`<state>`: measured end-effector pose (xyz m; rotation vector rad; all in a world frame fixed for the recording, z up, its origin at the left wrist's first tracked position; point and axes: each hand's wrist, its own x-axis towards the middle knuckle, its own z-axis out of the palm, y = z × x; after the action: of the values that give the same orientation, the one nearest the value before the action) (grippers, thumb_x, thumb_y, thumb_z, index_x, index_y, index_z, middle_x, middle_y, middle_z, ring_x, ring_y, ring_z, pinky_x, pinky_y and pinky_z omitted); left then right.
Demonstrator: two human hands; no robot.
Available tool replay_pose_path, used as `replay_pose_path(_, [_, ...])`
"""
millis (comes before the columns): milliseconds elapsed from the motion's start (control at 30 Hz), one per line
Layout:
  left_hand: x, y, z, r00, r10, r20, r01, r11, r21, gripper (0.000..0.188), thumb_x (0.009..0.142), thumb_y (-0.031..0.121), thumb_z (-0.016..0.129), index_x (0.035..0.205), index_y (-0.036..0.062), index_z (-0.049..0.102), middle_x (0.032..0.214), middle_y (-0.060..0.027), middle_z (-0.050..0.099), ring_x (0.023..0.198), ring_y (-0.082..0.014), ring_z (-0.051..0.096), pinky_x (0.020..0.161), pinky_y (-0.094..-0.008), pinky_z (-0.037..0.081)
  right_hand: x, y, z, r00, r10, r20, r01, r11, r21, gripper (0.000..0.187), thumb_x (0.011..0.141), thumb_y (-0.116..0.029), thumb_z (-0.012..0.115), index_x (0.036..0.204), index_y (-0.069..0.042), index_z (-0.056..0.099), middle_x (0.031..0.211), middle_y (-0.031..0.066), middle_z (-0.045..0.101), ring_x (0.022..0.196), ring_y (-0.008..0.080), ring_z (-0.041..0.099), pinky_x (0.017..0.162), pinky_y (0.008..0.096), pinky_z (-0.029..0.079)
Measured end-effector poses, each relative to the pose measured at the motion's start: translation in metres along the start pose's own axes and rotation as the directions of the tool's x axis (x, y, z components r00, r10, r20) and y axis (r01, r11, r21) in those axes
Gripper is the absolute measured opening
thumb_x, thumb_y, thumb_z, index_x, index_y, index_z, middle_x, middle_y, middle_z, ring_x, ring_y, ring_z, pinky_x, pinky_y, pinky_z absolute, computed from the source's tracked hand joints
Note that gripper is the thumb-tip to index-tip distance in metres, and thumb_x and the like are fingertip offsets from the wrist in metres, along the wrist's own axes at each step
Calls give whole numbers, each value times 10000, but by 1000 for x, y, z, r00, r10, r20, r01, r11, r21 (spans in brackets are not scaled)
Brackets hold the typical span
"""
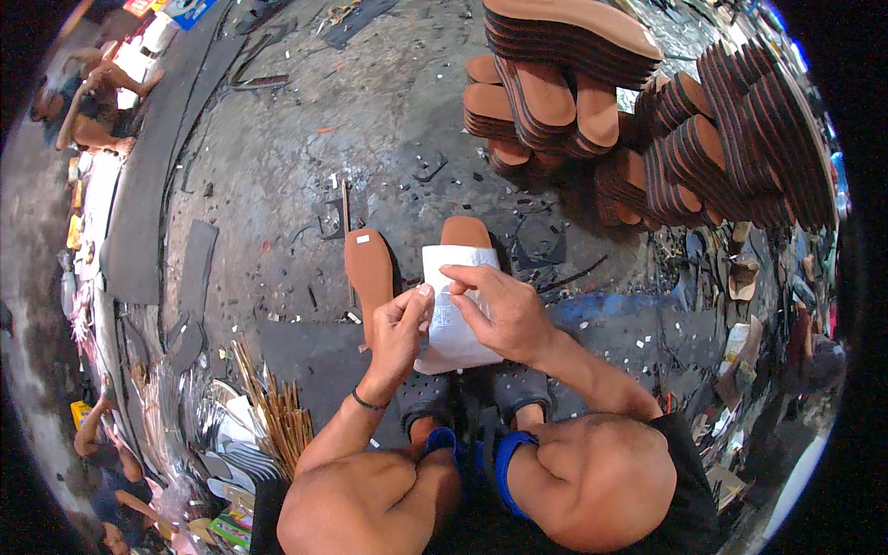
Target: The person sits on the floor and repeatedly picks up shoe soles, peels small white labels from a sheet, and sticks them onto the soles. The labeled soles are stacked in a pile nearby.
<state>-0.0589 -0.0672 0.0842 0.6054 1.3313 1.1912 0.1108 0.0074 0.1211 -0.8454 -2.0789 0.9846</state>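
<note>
One white sheet of sticker labels point(451, 319) is held over the floor, just in front of the person's knees, and is gripped by both hands. The left hand point(400, 326) is closed on the sheet's left edge, thumb and forefinger pinched together near its upper corner. The right hand point(495, 307) lies across the sheet's right side, its fingers curled and its fingertips point(451, 272) pressed on the top of the paper. One dark band point(367, 403) is worn on the left wrist.

Two brown insoles are seen on the floor beside the sheet: one brown insole point(369, 273) lies flat to the left, with one small white label stuck near its toe, and a second insole point(465, 231) is partly hidden behind the sheet's upper edge. A bundle of thin sticks point(276, 407) lies to the lower left.

Farther off, several stacks of brown soles point(555, 102) are piled at the upper right; their number cannot be counted exactly. The grey concrete floor point(305, 157) is littered with small offcuts. One other person point(88, 102) is seated at the upper left edge.
</note>
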Motion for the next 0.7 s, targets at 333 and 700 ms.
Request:
replay_pose_path(333, [3,11,-4,999,-38,-16,41,951,307,276,955,252,640,1074,13,711,927,-6,704,798,-71,614,687,-236,506,6,12,7,968,-216,126,238,950,-201,457,782,-16,709,1220,-20,579,1088,124,603,1005,300,606,862,386,508])
replay_pose_path(700, [1,-27,-12,999,-11,-50,10,1000,-22,223,959,247,620,925,34,675,653,12,588,481,-67,507,414,-248,413,-26,11,20,993,-15,113,19,999,-31,458,813,64,623,1254,-7,520,1252,209,469,1079,330,557,874,394,511])
